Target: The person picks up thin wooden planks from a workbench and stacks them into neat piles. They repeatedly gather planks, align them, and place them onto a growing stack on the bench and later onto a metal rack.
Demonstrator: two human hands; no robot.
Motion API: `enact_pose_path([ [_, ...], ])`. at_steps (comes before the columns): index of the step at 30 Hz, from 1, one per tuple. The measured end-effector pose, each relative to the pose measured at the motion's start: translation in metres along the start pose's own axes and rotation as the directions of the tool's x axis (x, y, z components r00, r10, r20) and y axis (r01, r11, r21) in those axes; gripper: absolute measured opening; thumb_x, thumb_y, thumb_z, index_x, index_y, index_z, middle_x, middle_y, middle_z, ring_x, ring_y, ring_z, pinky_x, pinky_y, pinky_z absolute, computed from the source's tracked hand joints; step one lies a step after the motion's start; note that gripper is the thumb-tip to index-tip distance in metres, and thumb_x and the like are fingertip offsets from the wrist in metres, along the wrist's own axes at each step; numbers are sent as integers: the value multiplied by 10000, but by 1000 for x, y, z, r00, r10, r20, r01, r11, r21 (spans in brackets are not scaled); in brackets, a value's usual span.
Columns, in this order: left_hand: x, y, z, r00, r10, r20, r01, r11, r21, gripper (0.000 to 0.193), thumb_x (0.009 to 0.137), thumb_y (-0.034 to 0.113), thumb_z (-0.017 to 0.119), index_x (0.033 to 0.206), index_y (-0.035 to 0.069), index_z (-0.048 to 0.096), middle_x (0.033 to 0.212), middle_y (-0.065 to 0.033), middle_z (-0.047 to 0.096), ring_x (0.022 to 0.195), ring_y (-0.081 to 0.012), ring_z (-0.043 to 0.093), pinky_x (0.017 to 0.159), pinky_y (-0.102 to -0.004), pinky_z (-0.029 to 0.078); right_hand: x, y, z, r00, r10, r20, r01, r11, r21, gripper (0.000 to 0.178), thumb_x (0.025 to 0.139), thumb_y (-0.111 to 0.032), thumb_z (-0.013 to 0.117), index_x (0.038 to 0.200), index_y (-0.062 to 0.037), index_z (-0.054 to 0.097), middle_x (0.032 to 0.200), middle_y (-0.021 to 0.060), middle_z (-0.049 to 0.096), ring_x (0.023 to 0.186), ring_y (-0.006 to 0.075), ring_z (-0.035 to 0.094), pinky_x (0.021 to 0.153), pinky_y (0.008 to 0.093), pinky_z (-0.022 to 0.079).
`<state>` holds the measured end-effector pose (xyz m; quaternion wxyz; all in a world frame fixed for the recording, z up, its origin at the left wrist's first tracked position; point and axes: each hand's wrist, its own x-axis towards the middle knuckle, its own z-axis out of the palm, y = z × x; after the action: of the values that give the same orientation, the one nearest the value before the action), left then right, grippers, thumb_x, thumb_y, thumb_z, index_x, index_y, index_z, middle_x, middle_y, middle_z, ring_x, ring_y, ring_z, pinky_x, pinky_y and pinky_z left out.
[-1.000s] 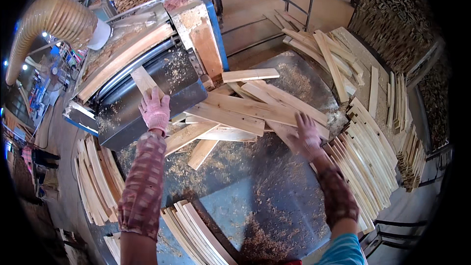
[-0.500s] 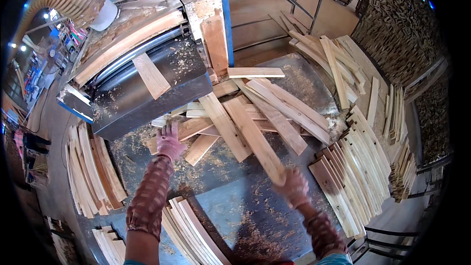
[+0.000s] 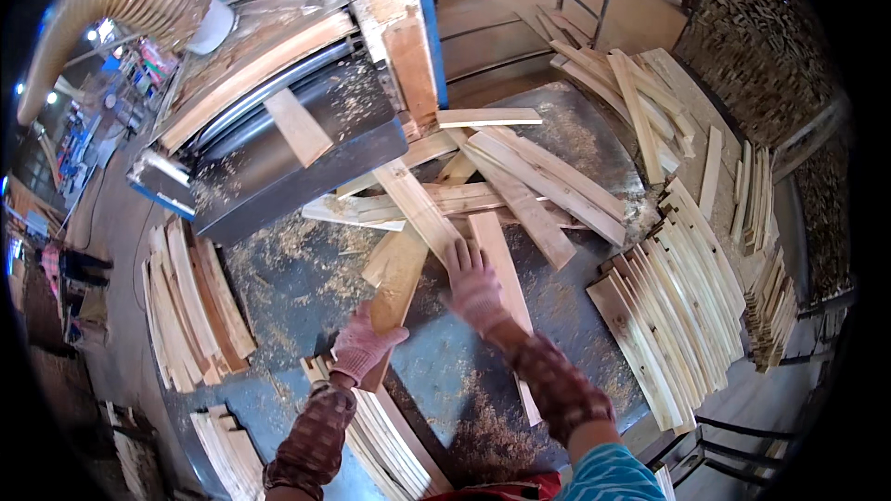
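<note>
Both my hands wear pink knitted gloves with patterned sleeves. My left hand point(image 3: 364, 345) grips the near end of a brown wooden board point(image 3: 401, 269), thumb out across it, above a stack of narrow boards point(image 3: 394, 441). My right hand point(image 3: 476, 289) lies with fingers stretched out over the near end of a paler board point(image 3: 416, 209), which slants away toward the machine; its palm is hidden. Under my right wrist another long board point(image 3: 501, 264) lies on the metal table point(image 3: 297, 288). Beyond my hands, several loose boards point(image 3: 548, 186) lie crossed in a heap.
A machine with a roller and dark bed point(image 3: 306, 181) stands at the far left, a short board point(image 3: 297, 127) on its bed. A ribbed hose point(image 3: 139, 0) rises above it. Board stacks line the left point(image 3: 190, 306) and right point(image 3: 668, 306) of the table. Sawdust covers parts of the tabletop.
My left hand has come nearer and taken hold of a board. My right hand has let go of its board and moved left and away from me, onto another board's end.
</note>
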<state>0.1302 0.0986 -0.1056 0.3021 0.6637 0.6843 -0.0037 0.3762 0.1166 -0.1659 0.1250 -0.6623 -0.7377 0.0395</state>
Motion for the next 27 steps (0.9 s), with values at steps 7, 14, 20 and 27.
enact_pose_path([
  [7, -53, -33, 28, 985, -9, 174, 126, 731, -671, 365, 892, 252, 684, 1153, -1, 649, 1004, -43, 677, 892, -148, 614, 807, -308, 500, 10, 8, -18, 995, 89, 46, -97, 973, 210, 551, 832, -101, 506, 1378, -39, 476, 1339, 165, 606, 1244, 346, 564, 1140, 526, 314],
  [14, -156, -44, 65, 832, 404, 379, 545, -470, -694, 370, 1033, 304, 472, 1233, -4, 514, 744, 24, 475, 527, -102, 487, 479, -245, 450, -179, 25, -38, 835, 197, 514, -534, 63, 843, 437, 902, -117, 619, 1317, 12, 587, 1065, 60, 688, 963, 81, 609, 827, 257, 511],
  [20, -174, -55, 111, 774, 632, 42, 602, -713, -361, 358, 1046, 290, 400, 1237, -3, 478, 702, 13, 464, 527, -98, 482, 457, -250, 417, -339, -3, 16, 648, 397, 650, -692, -49, 720, 341, 862, -69, 664, 1187, 37, 665, 990, 37, 705, 821, 116, 648, 762, 281, 538],
  [27, -202, -60, 64, 901, 240, 362, 421, -273, -865, 420, 1007, 451, 514, 1095, 50, 606, 642, 18, 500, 504, -108, 473, 428, -271, 403, -333, -34, -22, 734, 255, 629, -618, -133, 775, 397, 869, -78, 677, 1245, 42, 639, 1044, 56, 706, 865, 132, 661, 781, 279, 546],
])
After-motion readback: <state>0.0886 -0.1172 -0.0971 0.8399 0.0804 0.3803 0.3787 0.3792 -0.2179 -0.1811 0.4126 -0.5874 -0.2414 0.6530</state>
